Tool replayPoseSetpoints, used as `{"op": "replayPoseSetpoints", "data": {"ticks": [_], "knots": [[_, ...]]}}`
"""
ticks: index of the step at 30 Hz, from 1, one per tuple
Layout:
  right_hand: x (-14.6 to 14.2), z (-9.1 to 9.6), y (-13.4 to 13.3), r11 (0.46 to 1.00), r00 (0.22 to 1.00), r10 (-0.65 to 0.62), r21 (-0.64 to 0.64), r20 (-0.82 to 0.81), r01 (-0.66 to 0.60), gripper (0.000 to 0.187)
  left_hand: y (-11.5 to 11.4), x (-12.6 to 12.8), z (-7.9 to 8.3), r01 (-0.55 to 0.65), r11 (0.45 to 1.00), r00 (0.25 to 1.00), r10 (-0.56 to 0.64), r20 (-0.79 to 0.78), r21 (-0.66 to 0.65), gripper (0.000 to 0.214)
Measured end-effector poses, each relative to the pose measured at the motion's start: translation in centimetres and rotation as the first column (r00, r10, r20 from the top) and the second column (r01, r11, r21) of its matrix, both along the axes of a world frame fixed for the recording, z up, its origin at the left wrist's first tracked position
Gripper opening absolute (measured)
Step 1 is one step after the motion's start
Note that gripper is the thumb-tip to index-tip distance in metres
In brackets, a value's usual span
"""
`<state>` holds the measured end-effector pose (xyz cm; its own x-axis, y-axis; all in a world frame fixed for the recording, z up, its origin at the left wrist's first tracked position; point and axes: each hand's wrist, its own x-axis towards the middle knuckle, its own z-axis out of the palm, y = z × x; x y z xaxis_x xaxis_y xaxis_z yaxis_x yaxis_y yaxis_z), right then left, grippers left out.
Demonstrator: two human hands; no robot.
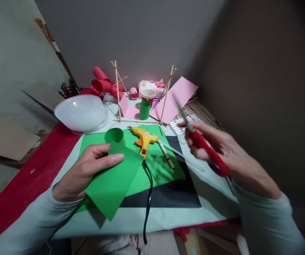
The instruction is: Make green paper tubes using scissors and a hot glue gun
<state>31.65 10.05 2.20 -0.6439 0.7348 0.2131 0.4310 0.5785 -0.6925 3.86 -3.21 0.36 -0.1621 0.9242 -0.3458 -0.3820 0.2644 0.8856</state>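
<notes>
My left hand [87, 169] pinches a loose sheet of green paper [112, 184], thumb and fingers closed on its upper left edge, just above the table. My right hand [221, 152] grips red-handled scissors [205, 145], blades pointing up and away to the left, blurred by motion. Between the hands a yellow glue gun [144, 139] lies on a larger green sheet [165, 163], which rests on a black sheet [173, 193]. A rolled green paper tube [114, 135] lies close to my left fingers.
A wooden stick frame [142, 92] stands at the back with a green cup [144, 110], a paper cup [148, 95], pink paper [175, 99] and red paper tubes [103, 83]. A white bowl [81, 113] is left, markers [180, 124] right. The glue gun's cord [148, 202] runs off the front edge.
</notes>
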Motion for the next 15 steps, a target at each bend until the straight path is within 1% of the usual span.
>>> {"op": "replayPoseSetpoints", "data": {"ticks": [1, 2, 3, 5, 7, 9, 13, 15], "knots": [[-0.6, 0.4, -0.8, 0.994, 0.995, 0.094, -0.051, 0.02, -0.093, 0.059, 0.0, 0.0, 0.0, -0.004, 1.0, 1.0, 0.004, 0.003, 0.006, 0.025], [-1.2, 0.7, -1.6, 0.985, 0.987, 0.155, -0.079, 0.051, -0.151, 0.06, -0.1, -0.1, 0.0, -0.007, 1.0, 1.0, 0.007, 0.006, 0.01, 0.025], [-1.7, 0.9, -2.3, 0.976, 0.975, 0.2, -0.109, 0.102, -0.189, 0.061, -0.1, -0.1, 0.0, -0.009, 1.0, 1.0, 0.009, 0.009, 0.014, 0.026], [-2.4, 1.2, -3.2, 0.963, 0.954, 0.248, -0.152, 0.17, -0.223, 0.054, 0.0, -0.1, 0.0, -0.016, 0.999, 0.999, 0.015, 0.03, 0.03, 0.026], [-2.6, 1.1, -3.6, 0.955, 0.939, 0.276, -0.169, 0.207, -0.244, 0.05, 0.1, 0.1, 0.1, -0.029, 0.999, 0.998, 0.026, 0.066, 0.046, 0.024], [-2.6, 0.8, -3.8, 0.95, 0.929, 0.294, -0.174, 0.224, -0.259, 0.051, 0.2, 0.2, 0.2, -0.037, 0.998, 0.996, 0.033, 0.08, 0.045, 0.022], [-2.5, 0.3, -3.9, 0.943, 0.923, 0.312, -0.194, 0.225, -0.271, 0.055, 0.2, 0.3, 0.0, -0.028, 1.0, 0.999, 0.028, 0.03, 0.001, 0.022], [-2.7, 0.2, -4.0, 0.94, 0.923, 0.321, -0.187, 0.213, -0.284, 0.052, 0.2, 0.3, -0.1, -0.019, 1.0, 1.0, 0.019, -0.005, -0.009, 0.021]]}}
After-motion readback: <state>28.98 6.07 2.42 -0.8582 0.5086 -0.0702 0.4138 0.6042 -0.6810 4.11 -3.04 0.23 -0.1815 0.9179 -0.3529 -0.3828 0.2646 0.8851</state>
